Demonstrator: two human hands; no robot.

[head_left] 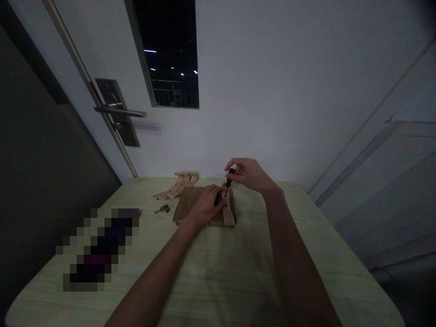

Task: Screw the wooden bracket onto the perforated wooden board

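Note:
Between the fingers and thumb of my right hand [250,175] is the black handle of a small screwdriver [230,173]. It tilts slightly, its shaft pointing down at a pale, curved wooden piece [229,216]. That piece lies lengthwise along the right side of a brown cardboard slab [185,204]. My left hand [206,204] rests on the slab, its thumb and fingers closed against the wooden piece's left side near the screwdriver tip. Whether the tip sits in a screw is too small to tell.
Several similar wooden pieces [184,184] lie behind the cardboard to the left. A little pile of dark screws [165,208] is left of it. A blurred-out dark object [102,250] lies at the table's left. Behind the table [218,272] stands a white door with a metal handle [126,111].

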